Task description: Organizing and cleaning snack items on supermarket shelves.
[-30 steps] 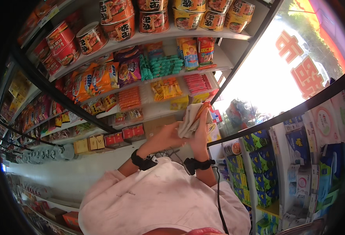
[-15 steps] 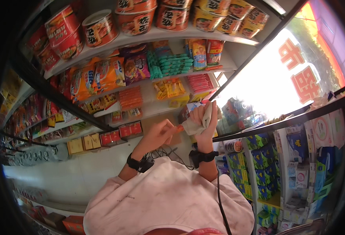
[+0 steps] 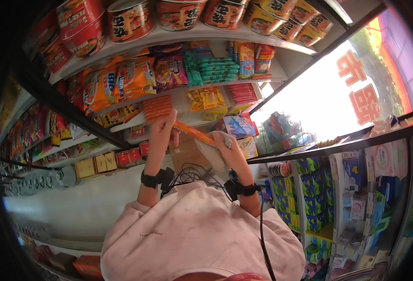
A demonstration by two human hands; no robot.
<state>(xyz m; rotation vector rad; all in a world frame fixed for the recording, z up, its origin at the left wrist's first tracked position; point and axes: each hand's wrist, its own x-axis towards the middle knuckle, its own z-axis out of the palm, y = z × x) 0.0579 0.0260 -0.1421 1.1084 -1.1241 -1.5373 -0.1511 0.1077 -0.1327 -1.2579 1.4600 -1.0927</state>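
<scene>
A long, thin snack stick (image 3: 193, 132) in an orange wrapper slants between my two hands. My left hand (image 3: 162, 133) pinches its upper left end, just in front of a stack of similar orange sticks (image 3: 157, 107) on the shelf. Closed around the lower right end is my right hand (image 3: 232, 152), which also holds a grey cloth (image 3: 210, 155). The cloth hangs below the stick and lies against that end. Part of the stick's right end is hidden by the fingers and cloth.
Yellow packets (image 3: 206, 98) and pink sticks (image 3: 242, 93) share the shelf beyond my hands. Instant noodle tubs (image 3: 130, 21) stand above. Black cables (image 3: 190, 172) lie between my wrists. A dark shelf edge (image 3: 337, 145) runs along the right, by the bright window.
My left hand has moved up and left, away from the right. The orange stick, mostly hidden before, now shows lengthwise between them. My right hand and the cloth have come lower.
</scene>
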